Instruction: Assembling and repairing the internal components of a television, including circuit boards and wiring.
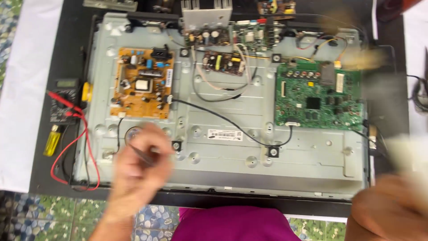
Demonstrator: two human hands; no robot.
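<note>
Our left hand [141,167] pinches a thin dark tool [143,156] over the metal chassis [223,151]; right hand [388,201] (blurred), grip unclear.

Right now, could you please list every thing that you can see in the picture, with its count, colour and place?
metal back panel: one, grey, fills the middle of the black frame
power board: one, orange-brown, upper left of the panel
main board: one, green, right side of the panel
small boards: several, green and brown, top centre
black cable: one, runs from the power board towards the lower middle
meter: one, black, left of the panel, with red leads
screwdriver: one, yellow handle, below the meter
tiled floor: green and blue, bottom edge
left hand: blurred, holds a thin dark tool in its fingers
right hand: blurred, lower right; grip unclear
</note>
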